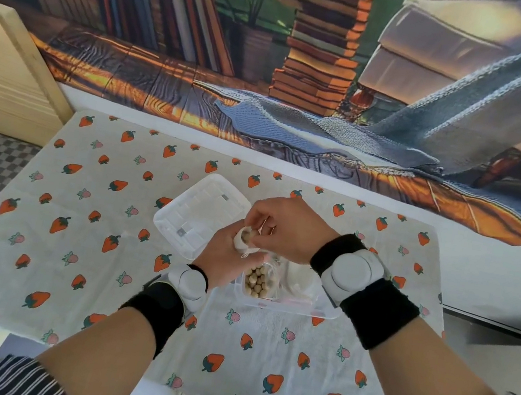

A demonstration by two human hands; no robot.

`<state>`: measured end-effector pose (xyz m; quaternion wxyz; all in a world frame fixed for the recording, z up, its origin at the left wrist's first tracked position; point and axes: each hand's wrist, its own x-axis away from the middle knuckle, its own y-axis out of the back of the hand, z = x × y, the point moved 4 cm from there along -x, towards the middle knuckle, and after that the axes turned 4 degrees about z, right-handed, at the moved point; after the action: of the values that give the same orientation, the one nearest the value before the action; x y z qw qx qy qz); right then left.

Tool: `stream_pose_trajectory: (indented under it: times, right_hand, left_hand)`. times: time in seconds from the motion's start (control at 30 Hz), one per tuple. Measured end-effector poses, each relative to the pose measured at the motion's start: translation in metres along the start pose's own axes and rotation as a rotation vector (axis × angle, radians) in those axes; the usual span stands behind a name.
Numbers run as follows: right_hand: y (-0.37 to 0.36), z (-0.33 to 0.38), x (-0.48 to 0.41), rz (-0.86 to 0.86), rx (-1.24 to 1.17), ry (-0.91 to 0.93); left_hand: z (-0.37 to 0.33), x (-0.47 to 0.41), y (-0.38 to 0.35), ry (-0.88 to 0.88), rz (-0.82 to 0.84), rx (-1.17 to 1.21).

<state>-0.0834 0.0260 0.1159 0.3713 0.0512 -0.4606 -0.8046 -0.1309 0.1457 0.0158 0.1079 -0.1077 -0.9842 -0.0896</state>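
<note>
Left hand (227, 257) and right hand (284, 229) were bunched over the clear box (326, 310) around a small white pouch (239, 240), so straight down into it was blocked. The lid (201, 211) sat just beside the box's far-left corner, in the way there. Right of the box, and on its near side between the forearms, it was just open strawberry cloth (260, 347).

Plastic box (322, 311) on the tablecloth (71, 233), mid-table. Lid (194, 210) lies just left and behind it. Bag of small balls (256, 282) in the box's left part. Above the box, the left hand (223, 260) holds a pouch (241, 239), with the right hand (284, 229) pinching its mouth.
</note>
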Motion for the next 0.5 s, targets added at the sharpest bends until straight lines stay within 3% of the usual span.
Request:
stream_pose_trajectory:
  times: [0.23, 0.33, 0.4, 0.5]
  right_hand:
    - [0.006, -0.008, 0.007, -0.077, -0.082, -0.035]
    - [0.004, -0.011, 0.012, -0.023, -0.108, -0.057]
    - [-0.003, -0.011, 0.011, 0.044, -0.047, -0.058]
    - [-0.008, -0.011, 0.009, -0.005, 0.048, -0.039]
  left_hand:
    - [0.003, -0.003, 0.000, -0.016, 0.003, -0.016]
    - [0.004, -0.006, 0.001, -0.019, -0.011, -0.034]
    - [0.002, -0.008, 0.001, -0.034, -0.021, -0.054]
    - [0.001, -0.010, -0.002, -0.003, -0.013, -0.049]
